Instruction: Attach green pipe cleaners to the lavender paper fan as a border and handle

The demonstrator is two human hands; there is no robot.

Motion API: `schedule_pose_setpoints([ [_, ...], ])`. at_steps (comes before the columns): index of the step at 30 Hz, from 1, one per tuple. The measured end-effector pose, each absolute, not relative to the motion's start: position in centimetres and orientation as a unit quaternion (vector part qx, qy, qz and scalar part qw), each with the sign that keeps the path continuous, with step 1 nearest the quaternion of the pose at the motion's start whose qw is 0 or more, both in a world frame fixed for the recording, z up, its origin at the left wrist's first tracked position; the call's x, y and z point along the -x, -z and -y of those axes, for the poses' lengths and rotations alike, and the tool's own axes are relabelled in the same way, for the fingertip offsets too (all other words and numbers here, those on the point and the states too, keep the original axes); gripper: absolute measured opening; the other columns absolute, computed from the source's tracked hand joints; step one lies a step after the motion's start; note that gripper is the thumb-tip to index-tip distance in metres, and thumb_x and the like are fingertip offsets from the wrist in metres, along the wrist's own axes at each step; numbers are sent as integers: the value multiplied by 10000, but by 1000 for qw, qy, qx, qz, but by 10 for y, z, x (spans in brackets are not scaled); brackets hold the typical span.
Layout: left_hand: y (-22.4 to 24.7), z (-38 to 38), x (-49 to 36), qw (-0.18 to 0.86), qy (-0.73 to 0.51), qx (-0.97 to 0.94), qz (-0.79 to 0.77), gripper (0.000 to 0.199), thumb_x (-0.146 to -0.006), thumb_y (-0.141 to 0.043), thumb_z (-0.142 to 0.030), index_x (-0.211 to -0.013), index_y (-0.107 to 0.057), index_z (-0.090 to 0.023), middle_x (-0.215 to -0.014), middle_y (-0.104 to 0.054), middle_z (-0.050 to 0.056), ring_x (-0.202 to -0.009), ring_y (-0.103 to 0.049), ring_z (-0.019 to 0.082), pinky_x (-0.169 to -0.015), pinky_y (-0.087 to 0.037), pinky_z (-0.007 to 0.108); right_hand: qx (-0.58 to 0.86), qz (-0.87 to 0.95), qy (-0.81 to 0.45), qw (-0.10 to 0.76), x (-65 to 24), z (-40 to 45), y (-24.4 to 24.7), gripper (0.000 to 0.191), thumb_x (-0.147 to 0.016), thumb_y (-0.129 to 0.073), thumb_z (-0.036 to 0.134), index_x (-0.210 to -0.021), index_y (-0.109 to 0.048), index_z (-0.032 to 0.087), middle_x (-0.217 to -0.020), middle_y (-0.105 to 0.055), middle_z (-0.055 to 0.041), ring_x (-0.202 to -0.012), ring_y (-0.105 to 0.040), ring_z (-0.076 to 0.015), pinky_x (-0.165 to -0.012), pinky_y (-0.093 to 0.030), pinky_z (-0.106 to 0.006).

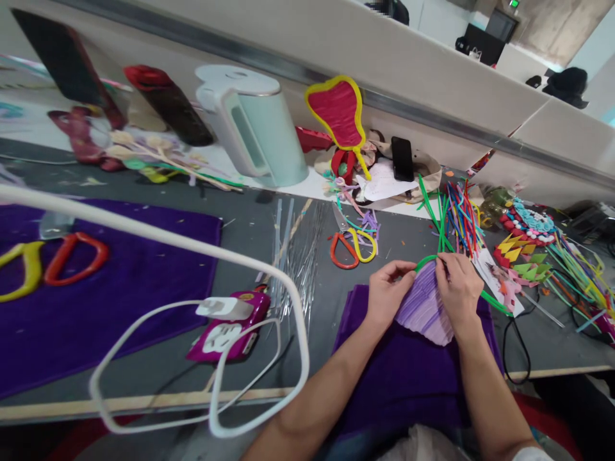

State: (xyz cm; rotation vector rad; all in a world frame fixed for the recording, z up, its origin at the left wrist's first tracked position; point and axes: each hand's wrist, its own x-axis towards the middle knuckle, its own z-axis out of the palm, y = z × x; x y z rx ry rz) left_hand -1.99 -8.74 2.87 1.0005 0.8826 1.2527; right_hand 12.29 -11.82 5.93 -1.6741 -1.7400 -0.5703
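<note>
A green pipe cleaner curves along the upper edge of a ribbed light-purple panel. My left hand pinches it at the panel's left side. On the right, my right hand is closed on the green pipe cleaner and the panel's edge. The free end of the green strip sticks out to the right beyond that hand. Beneath both hands lies a dark purple cloth, hanging over the table's front edge. Scissors with red and yellow handles lie beyond my left hand.
A white cable loops across the left foreground beside a magenta power bank. Behind stand a pale-green kettle and a red, yellow-edged fan shape. Bundled coloured pipe cleaners and a phone lie at the back right.
</note>
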Motion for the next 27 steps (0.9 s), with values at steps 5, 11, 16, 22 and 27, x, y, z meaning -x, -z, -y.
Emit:
schedule_pose_setpoints([
  [5,-28,87,21,602,-549,-439,-378,126,-708,-712,-216,-823,-743,-175,-795,-716,22,-728,-620,132,-711,-473,240,648,655,185,342,-118,124,-61,233,-963,-520,268,-1048,-719,181,-919,-709,-83,-878,-637,-200,-788,-500,-320],
  [11,-27,86,22,601,-546,-449,-373,119,-714,-716,-220,-819,-749,-177,-787,-713,21,-718,-613,129,-692,-465,233,659,617,-6,430,-125,125,-64,274,-967,-483,312,-1030,-725,200,-1017,-741,-76,-959,-680,-204,-885,-516,-351],
  [16,-28,87,23,610,-538,-452,-366,123,-713,-715,-217,-823,-754,-178,-783,-713,21,-703,-606,126,-669,-455,226,655,595,-144,444,-141,118,-75,232,-919,-546,330,-974,-740,216,-972,-756,-57,-922,-694,-220,-846,-522,-369],
  [22,-28,87,23,607,-541,-451,-369,127,-705,-717,-221,-817,-757,-178,-783,-711,25,-700,-606,130,-648,-451,226,617,667,-76,412,-146,113,-87,184,-918,-548,262,-950,-726,227,-933,-706,-58,-886,-665,-202,-821,-521,-357],
  [27,-29,88,22,612,-541,-442,-371,132,-699,-719,-221,-817,-755,-176,-787,-716,28,-707,-613,135,-672,-467,237,591,728,24,346,-146,115,-85,189,-956,-508,241,-999,-689,207,-947,-674,-84,-891,-634,-208,-806,-517,-353],
])
